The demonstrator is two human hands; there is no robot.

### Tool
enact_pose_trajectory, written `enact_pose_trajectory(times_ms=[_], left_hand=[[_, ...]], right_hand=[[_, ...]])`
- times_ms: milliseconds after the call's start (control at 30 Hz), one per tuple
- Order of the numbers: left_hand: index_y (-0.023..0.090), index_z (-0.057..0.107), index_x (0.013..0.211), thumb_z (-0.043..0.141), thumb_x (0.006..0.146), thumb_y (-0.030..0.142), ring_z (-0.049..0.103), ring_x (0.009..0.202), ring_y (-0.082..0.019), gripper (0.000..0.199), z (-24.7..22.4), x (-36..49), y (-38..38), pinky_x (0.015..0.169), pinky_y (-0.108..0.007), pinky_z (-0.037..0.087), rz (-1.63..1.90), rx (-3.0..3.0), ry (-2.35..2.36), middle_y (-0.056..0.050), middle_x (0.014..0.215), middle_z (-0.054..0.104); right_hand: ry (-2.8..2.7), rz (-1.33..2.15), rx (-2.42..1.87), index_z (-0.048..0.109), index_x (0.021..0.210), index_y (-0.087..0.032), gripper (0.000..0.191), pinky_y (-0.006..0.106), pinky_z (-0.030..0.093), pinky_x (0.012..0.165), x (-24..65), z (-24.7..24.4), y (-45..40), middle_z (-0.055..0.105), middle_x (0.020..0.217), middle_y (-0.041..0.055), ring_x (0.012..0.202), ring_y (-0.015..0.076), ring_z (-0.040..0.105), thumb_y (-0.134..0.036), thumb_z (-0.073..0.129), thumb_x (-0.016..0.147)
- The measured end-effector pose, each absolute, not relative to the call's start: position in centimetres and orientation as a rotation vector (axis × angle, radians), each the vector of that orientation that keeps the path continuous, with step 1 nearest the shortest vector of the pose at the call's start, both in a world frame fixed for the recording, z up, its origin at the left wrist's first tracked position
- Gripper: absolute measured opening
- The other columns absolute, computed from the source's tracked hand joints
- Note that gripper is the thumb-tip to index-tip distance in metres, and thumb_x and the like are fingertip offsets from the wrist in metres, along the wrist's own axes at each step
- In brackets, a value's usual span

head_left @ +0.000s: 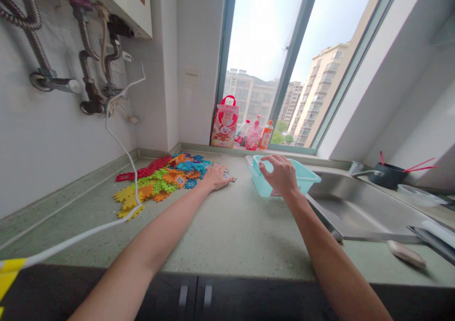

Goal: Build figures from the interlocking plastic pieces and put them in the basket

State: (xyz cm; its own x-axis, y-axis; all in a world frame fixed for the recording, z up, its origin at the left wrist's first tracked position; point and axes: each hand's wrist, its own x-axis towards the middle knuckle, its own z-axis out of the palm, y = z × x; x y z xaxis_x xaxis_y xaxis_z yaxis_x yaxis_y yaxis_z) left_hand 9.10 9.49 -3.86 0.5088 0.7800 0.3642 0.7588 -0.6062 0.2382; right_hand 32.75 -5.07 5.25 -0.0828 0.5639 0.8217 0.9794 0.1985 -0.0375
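Observation:
My left hand (215, 178) lies palm down with its fingers spread at the right end of a colourful pile of toothed plastic pieces (167, 176). Small grey pieces (226, 173) show around its fingertips. Red, green, yellow, orange and blue pieces make up the pile. Over the near left part of a turquoise plastic basin (307, 175) is my right hand (280, 173), its thumb and fingers curved with a gap between them and nothing in it. Whether this hand touches the basin's rim is unclear.
A white cable (122, 145) hangs across the yellow pieces. Right of the basin is a steel sink (359, 202) with a faucet (366, 172). A bag (224, 125) and bottles (253, 133) stand on the windowsill. A soap-like bar (406, 253) lies at the front right.

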Motion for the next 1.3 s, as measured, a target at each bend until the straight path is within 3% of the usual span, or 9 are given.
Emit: enact_pose_trajectory(times_ms=[67, 133, 300, 467, 633, 900, 1033, 1133, 1300], left_hand=[[0.021, 0.06, 0.143, 0.047, 0.097, 0.071, 0.049, 0.144, -0.029, 0.069, -3.8, 9.1, 9.5, 0.123, -0.041, 0.035, 0.714, 2.754, 1.194, -0.013, 0.153, 0.056], [0.023, 0.059, 0.146, 0.041, 0.1, 0.071, 0.042, 0.15, -0.029, 0.069, -3.9, 9.0, 9.5, 0.125, -0.042, 0.032, 0.765, 2.751, 1.199, -0.012, 0.158, 0.051], [0.016, 0.05, 0.154, 0.034, 0.094, 0.083, 0.02, 0.158, -0.045, 0.091, -4.4, 9.0, 10.0, 0.125, -0.06, 0.024, 0.808, 2.403, 1.757, -0.022, 0.168, 0.033], [0.012, 0.046, 0.156, 0.038, 0.088, 0.086, 0.024, 0.154, -0.052, 0.101, -4.5, 9.1, 10.1, 0.122, -0.063, 0.023, 0.743, 2.247, 2.01, -0.026, 0.164, 0.039], [0.013, 0.054, 0.148, 0.035, 0.092, 0.083, 0.046, 0.139, -0.047, 0.092, -4.4, 9.1, 9.8, 0.119, -0.063, 0.025, 0.782, 2.358, 1.963, -0.027, 0.148, 0.056], [0.017, 0.067, 0.132, 0.043, 0.097, 0.07, 0.054, 0.128, -0.044, 0.068, -4.0, 9.1, 9.3, 0.113, -0.061, 0.035, 0.84, 2.541, 1.751, -0.022, 0.133, 0.066], [0.02, 0.065, 0.133, 0.042, 0.103, 0.05, 0.059, 0.125, -0.032, 0.049, -3.5, 8.8, 9.3, 0.113, -0.047, 0.043, 0.92, 2.642, 1.444, -0.014, 0.133, 0.068], [0.021, 0.061, 0.14, 0.031, 0.106, 0.033, 0.056, 0.133, -0.023, 0.047, -3.4, 8.6, 10.1, 0.118, -0.035, 0.04, 0.907, 2.647, 1.395, -0.01, 0.141, 0.064], [0.017, 0.052, 0.15, 0.034, 0.105, 0.037, 0.039, 0.152, -0.027, 0.053, -4.1, 9.1, 12.1, 0.126, -0.042, 0.029, 0.741, 2.616, 1.48, -0.014, 0.158, 0.049]], right_hand=[[-1.827, -0.704, -1.266, 0.075, 0.11, -0.023, 0.022, 0.043, 0.049, 0.099, 30.9, 4.6, -5.0, 0.076, 0.114, 0.0092, 0.111, 0.0289, 0.065, -0.032, 0.058, 0.099], [-1.933, -0.647, -1.151, 0.074, 0.112, -0.024, 0.02, 0.044, 0.048, 0.101, 29.4, 3.7, -5.0, 0.075, 0.117, 0.0082, 0.113, 0.028, 0.064, -0.029, 0.059, 0.099], [-2.124, -0.42, -1.058, 0.073, 0.115, -0.025, 0.02, 0.044, 0.051, 0.101, 27.5, 1.3, -4.4, 0.074, 0.119, 0.0077, 0.112, 0.0263, 0.064, -0.024, 0.062, 0.097], [-2.165, -0.255, -1.108, 0.071, 0.12, -0.024, 0.026, 0.046, 0.052, 0.105, 28.0, -0.2, -3.4, 0.073, 0.123, 0.0097, 0.116, 0.027, 0.064, -0.022, 0.065, 0.095], [-2.168, -0.201, -1.101, 0.064, 0.136, -0.025, 0.041, 0.051, 0.048, 0.113, 27.9, -0.7, -3.2, 0.063, 0.141, 0.0132, 0.13, 0.0289, 0.06, -0.023, 0.063, 0.095], [-2.225, 0.088, -1.215, 0.04, 0.161, -0.023, 0.072, 0.051, 0.034, 0.125, 27.6, -4.3, -1.8, 0.043, 0.163, 0.0182, 0.153, 0.0303, 0.041, -0.038, 0.066, 0.096], [-2.186, 0.23, -1.368, 0.033, 0.164, -0.02, 0.084, 0.051, 0.028, 0.128, 28.3, -6.2, -0.5, 0.033, 0.169, 0.0208, 0.158, 0.0317, 0.03, -0.047, 0.07, 0.094], [-2.136, 0.233, -1.421, 0.032, 0.165, -0.017, 0.089, 0.051, 0.027, 0.128, 28.5, -6.5, -0.1, 0.028, 0.171, 0.0225, 0.161, 0.0326, 0.024, -0.049, 0.072, 0.091], [-2.095, 0.223, -1.477, 0.031, 0.165, -0.019, 0.093, 0.053, 0.024, 0.128, 28.3, -6.3, 0.1, 0.023, 0.172, 0.0218, 0.162, 0.0336, 0.017, -0.051, 0.074, 0.089]])
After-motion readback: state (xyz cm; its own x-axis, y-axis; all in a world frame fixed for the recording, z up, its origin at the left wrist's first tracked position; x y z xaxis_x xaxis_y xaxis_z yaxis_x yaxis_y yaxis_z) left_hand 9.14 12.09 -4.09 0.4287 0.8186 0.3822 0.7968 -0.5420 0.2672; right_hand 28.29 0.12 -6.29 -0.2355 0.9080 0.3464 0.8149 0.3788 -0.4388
